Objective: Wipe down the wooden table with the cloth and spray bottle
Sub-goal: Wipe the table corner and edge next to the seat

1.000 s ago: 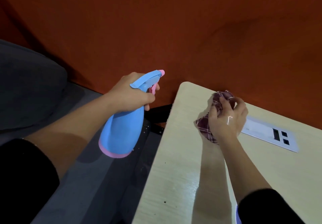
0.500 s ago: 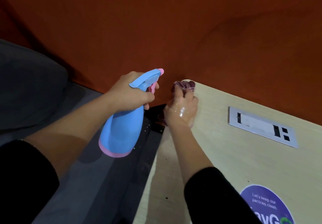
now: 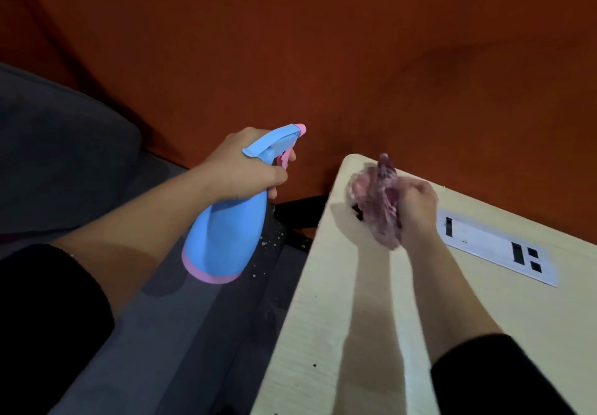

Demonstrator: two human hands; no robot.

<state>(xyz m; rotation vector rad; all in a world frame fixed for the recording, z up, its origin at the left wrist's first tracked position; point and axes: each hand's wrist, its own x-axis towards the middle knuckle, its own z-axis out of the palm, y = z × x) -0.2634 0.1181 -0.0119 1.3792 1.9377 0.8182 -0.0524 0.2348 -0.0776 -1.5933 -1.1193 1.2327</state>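
Observation:
My left hand (image 3: 240, 169) grips the neck of a blue spray bottle (image 3: 226, 237) with a pink base and pink nozzle, held in the air to the left of the table, off its edge. My right hand (image 3: 416, 208) is closed around a bunched pink-and-maroon checked cloth (image 3: 378, 201), blurred by motion, pressed on the pale wooden table (image 3: 323, 334) near its far left corner. The bottle's nozzle points toward the orange wall.
A silver socket plate (image 3: 494, 246) is set into the tabletop just right of my right hand. An orange wall (image 3: 323, 43) runs behind the table. A dark grey seat (image 3: 58, 162) and floor with white specks lie to the left.
My right hand with the cloth moved from the table's far left corner back to the right and nearer to me. The left hand and bottle stayed put.

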